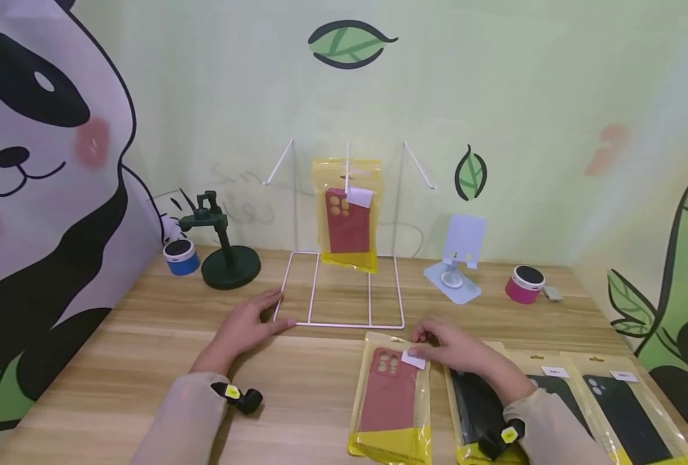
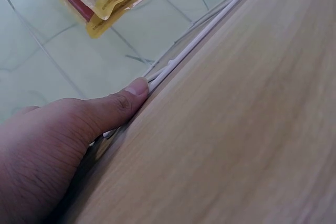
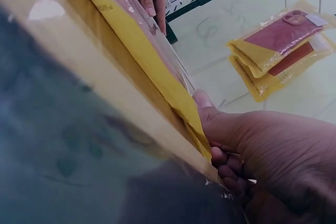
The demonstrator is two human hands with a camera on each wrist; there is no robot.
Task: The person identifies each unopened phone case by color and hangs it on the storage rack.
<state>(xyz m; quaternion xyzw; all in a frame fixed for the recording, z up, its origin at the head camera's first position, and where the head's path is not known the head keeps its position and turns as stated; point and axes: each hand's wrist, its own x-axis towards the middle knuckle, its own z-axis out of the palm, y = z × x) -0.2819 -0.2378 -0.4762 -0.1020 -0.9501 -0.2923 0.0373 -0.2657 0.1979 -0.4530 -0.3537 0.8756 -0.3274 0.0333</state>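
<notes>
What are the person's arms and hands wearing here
Both hands, left hand and right hand, are bare, with no gloves or rings that show. Each forearm wears a light beige long sleeve. A small black device with a yellow tag sits at each wrist, the right one partly hidden by the cuff.

A small staged shop display or demo corner, set on a wooden table [image 1: 117,361] against pale green walls painted with a cartoon panda [image 1: 36,161] and leaves [image 1: 350,44]. A white wire rack [image 1: 344,284] holds a packaged red phone case [image 1: 348,216], and more cases in yellow sleeves [image 1: 628,407] lie along the table. Phone stands [image 1: 457,261] and small round speakers [image 1: 524,284] sit beside the rack, like accessory stock.
</notes>
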